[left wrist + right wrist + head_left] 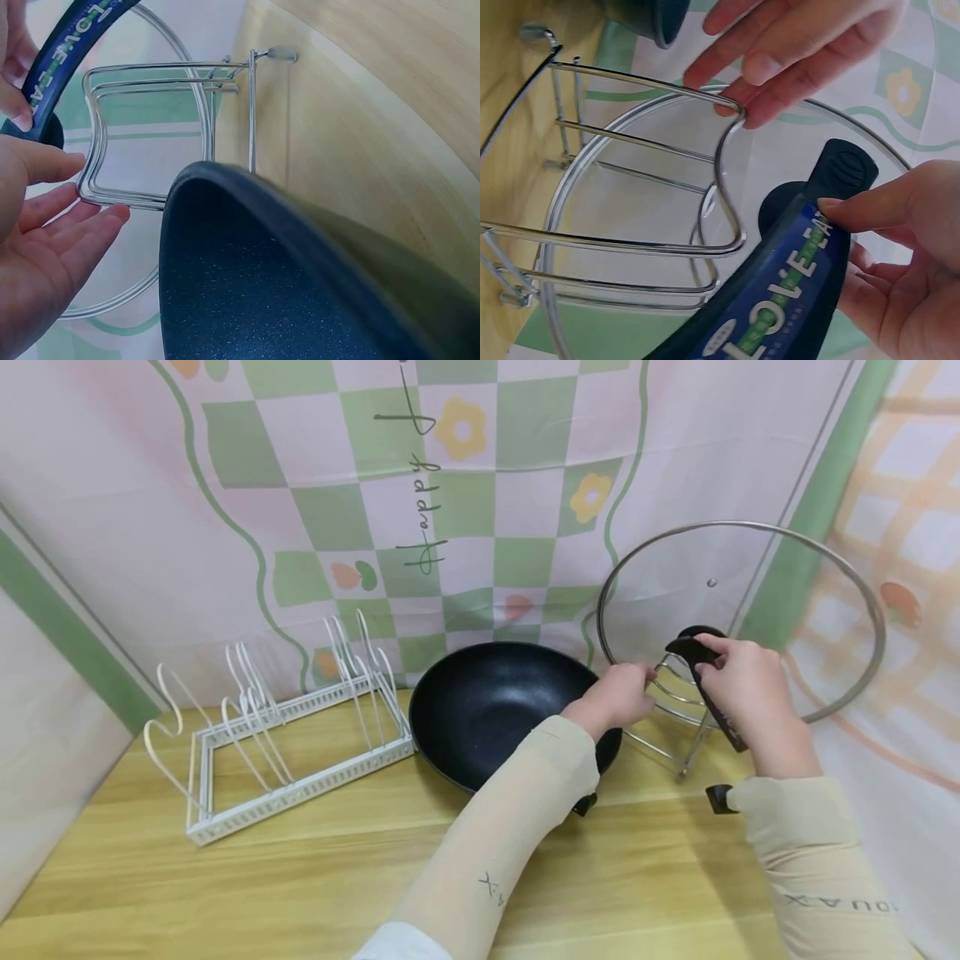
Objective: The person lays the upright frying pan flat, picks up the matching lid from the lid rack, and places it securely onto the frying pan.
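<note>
A glass lid point(825, 610) with a steel rim stands nearly upright behind a wire rack point(678, 760). My right hand point(750, 693) pinches the lid's long black handle point(780, 289), which bears a blue label, between thumb and fingers. At the rack's bent top wire is my left hand point(49, 247); its nearly straight fingers touch the wire and its thumb lies close to it. The left forearm passes in front of a black wok point(502, 718), hiding part of its near rim.
To the left a white rack point(300, 789) with several curved dividers stands on the wooden table point(300, 893). A black handle end point(720, 799) shows beside the right sleeve. Patterned cloth point(465, 510) hangs behind everything.
</note>
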Available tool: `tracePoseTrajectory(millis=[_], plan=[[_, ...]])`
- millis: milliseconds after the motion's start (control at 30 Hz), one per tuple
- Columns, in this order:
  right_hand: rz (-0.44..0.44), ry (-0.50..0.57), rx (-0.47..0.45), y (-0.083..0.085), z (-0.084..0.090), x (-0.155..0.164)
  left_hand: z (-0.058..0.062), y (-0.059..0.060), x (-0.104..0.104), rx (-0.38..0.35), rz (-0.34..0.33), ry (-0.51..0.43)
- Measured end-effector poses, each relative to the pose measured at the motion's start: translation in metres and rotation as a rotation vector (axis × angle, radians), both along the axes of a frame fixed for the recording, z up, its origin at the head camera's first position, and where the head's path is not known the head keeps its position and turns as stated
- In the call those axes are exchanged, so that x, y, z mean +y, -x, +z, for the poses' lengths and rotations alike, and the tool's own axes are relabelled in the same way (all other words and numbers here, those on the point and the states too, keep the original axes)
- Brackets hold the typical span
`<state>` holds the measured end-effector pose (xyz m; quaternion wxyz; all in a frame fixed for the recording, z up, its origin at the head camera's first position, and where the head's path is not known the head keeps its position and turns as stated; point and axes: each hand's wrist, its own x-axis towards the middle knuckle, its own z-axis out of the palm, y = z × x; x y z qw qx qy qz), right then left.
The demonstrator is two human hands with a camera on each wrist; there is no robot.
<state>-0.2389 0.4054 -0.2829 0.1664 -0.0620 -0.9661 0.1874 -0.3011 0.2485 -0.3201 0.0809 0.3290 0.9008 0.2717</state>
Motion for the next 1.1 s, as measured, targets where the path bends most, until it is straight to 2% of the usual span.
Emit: tracePoseTrajectory(millis=[267,533,667,833,1100], plan=[[0.006,-0.031,-0.094,-0.003,0.009,0.002,-0.001,-0.002,0.003,0.06,0.014,0.031],[0.01,-0.055,-0.111,-0.007,0.012,0.0,0.0,-0.004,0.005,0.08,0.017,0.072],[0.016,-0.055,-0.117,-0.008,0.013,0.001,0.001,-0.005,0.005,0.072,0.016,0.065],[0.023,-0.054,-0.169,-0.01,0.018,0.002,0.002,-0.007,0.004,0.065,0.036,0.047],[0.037,-0.057,-0.192,-0.014,0.022,-0.001,-0.001,-0.007,0.007,0.118,0.069,0.046]])
